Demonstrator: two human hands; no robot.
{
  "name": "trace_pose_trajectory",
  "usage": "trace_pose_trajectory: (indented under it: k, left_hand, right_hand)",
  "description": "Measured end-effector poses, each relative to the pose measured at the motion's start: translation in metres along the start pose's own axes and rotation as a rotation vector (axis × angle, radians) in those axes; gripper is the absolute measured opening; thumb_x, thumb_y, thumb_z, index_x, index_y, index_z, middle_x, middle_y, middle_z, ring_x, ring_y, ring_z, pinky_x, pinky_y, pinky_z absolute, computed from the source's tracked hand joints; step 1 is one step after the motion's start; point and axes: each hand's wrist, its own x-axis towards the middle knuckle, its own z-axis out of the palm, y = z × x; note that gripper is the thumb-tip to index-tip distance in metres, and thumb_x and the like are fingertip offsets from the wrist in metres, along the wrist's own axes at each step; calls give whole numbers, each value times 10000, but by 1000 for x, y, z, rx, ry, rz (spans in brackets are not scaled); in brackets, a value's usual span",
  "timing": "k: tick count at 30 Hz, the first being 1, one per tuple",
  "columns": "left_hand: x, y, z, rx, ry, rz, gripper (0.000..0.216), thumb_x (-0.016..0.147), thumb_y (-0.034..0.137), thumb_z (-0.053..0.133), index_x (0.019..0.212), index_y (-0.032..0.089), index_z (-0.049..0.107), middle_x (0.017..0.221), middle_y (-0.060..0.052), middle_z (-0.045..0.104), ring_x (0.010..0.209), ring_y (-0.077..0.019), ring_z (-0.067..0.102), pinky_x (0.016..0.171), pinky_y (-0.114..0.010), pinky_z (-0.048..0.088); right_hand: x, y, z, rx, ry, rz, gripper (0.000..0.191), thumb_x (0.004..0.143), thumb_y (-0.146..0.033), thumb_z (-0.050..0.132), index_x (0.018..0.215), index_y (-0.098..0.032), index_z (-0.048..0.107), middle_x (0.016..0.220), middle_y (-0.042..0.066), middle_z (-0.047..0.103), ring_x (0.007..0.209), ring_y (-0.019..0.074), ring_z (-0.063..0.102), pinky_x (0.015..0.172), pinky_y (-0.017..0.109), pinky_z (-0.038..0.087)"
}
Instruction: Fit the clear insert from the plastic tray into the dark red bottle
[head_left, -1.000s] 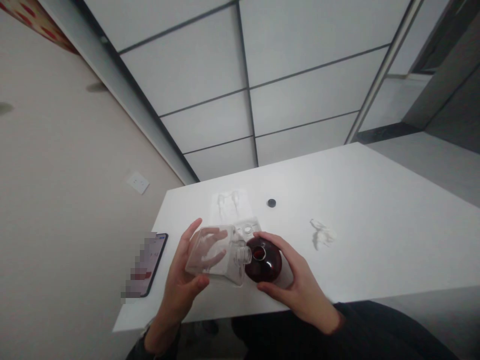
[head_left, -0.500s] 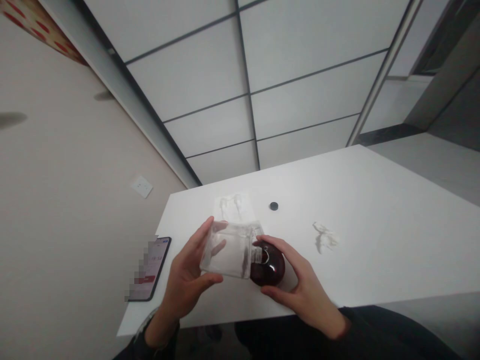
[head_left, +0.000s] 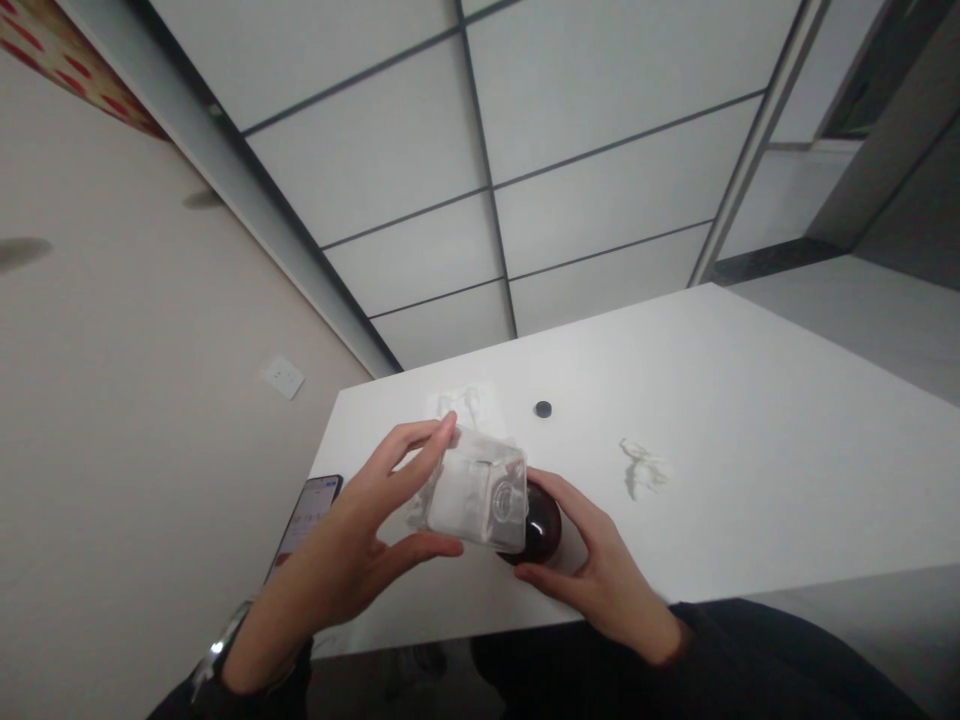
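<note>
My left hand point(head_left: 360, 530) grips a clear square-sided bottle point(head_left: 459, 497) between the thumb below and the fingers above. The bottle is tipped, its broad base turned toward me, and its neck shows only through the clear wall. Just to its right, my right hand point(head_left: 611, 565) is wrapped around a dark reddish-brown rounded bottle point(head_left: 546, 528) low over the white table point(head_left: 750, 430). The clear bottle overlaps the dark one and hides its mouth, so I cannot tell whether the two openings touch.
A small dark round cap point(head_left: 544, 409) lies beyond the bottles. Crumpled white tissue point(head_left: 643, 470) is to the right. Behind my left hand lies a white sheet point(head_left: 487, 400) with small clear pieces on it. A phone point(head_left: 311, 505) rests at the table's left edge.
My left hand has tilted the clear bottle further, raising its base toward me, and the wrist has swung left. The right hand and dark bottle have barely moved.
</note>
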Motion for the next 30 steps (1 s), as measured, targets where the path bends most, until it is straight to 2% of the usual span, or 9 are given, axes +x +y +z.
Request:
trace_pose_trajectory:
  k: [5, 8, 12, 22, 30]
  left_hand:
    - [5, 9, -5, 149, -83, 22, 781, 1051, 553, 505, 1673, 507, 35, 1557, -129, 468, 1411, -351, 525, 1107, -639, 530]
    - [9, 16, -7, 223, -109, 18, 815, 1057, 515, 515, 1670, 505, -21, 1574, -149, 447, 1366, -367, 566, 1028, -624, 588]
    - [14, 23, -10, 296, -132, 49, 885, 1042, 474, 576, 1675, 481, -42, 1564, -167, 458, 1331, -382, 592, 997, -605, 604]
    - [30, 37, -13, 340, -165, 111, 714, 1088, 548, 391, 1702, 377, 71, 1458, -190, 530, 1259, -357, 600, 934, -536, 608]
    - [37, 46, -16, 353, -182, 143, 669, 1093, 562, 389, 1681, 268, 265, 1405, -208, 558, 1221, -360, 603, 910, -510, 601]
  right_hand:
    - [-1, 1, 0, -7, 1, 33, 706, 883, -501, 823, 1482, -249, 549, 1488, 158, 626, 1370, 344, 618, 1139, 516, 535]
    - [-1, 0, 0, -7, 4, 13, 701, 888, -495, 819, 1487, -264, 538, 1484, 150, 630, 1370, 339, 617, 1130, 517, 542]
    - [0, -1, 0, -10, 7, 15, 701, 880, -479, 827, 1483, -262, 543, 1470, 149, 639, 1355, 344, 627, 1129, 520, 539]
    - [-1, -1, 1, -19, 18, 18, 679, 881, -512, 819, 1451, -252, 558, 1410, 140, 674, 1290, 331, 666, 1097, 502, 557]
    - [1, -5, 1, -13, 24, 58, 681, 858, -500, 832, 1435, -240, 582, 1333, 140, 705, 1217, 343, 693, 1055, 523, 575]
